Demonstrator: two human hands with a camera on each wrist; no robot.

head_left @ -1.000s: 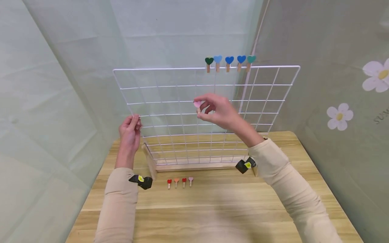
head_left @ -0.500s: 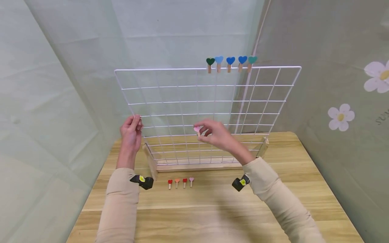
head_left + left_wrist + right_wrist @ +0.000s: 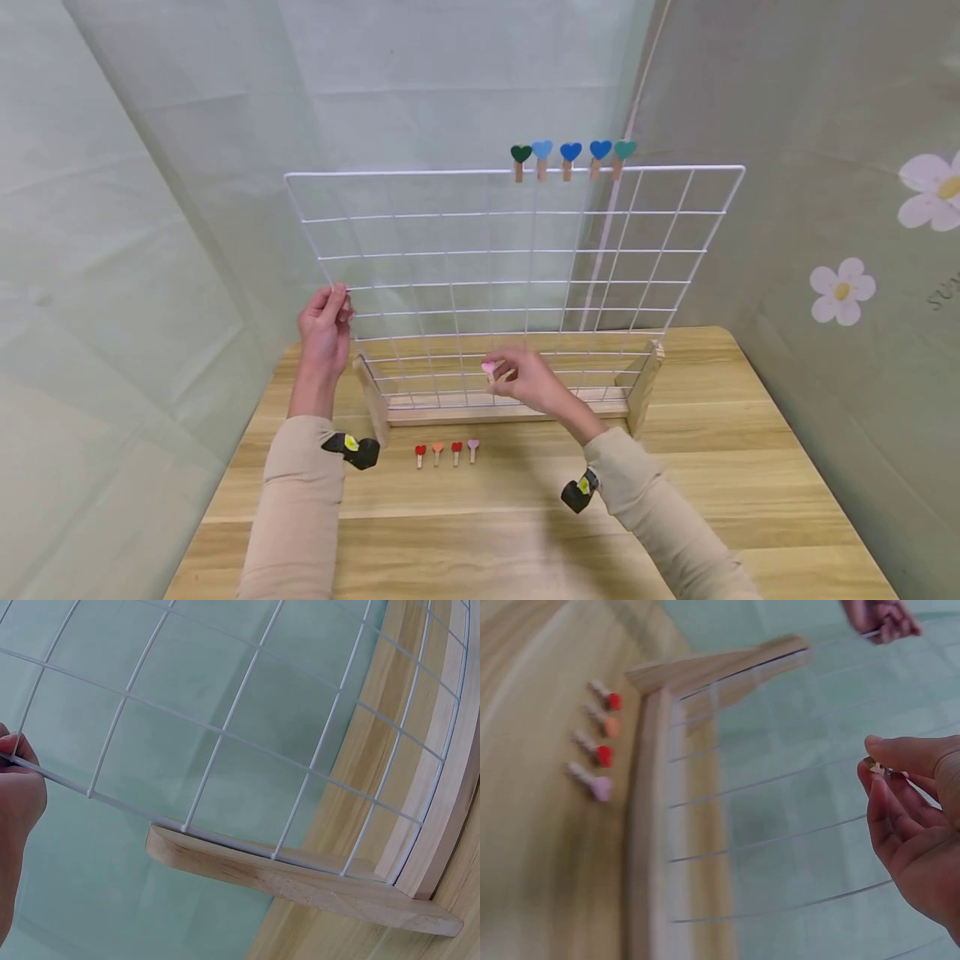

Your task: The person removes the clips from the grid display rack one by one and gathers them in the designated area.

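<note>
Right hand (image 3: pixel 528 383) pinches pink heart clip (image 3: pixel 489 367) low before wire grid (image 3: pixel 517 275) | left hand (image 3: pixel 324 321) grips grid's 9 o'clock edge | five clips (image 3: pixel 570 157) on top rail | four clips (image 3: pixel 446 451) lie on table (image 3: pixel 750 467), apparently unhung

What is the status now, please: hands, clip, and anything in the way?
Left hand grips grid edge. Right hand pinches pink heart clip, low before grid. Four clips on table, apart.
</note>
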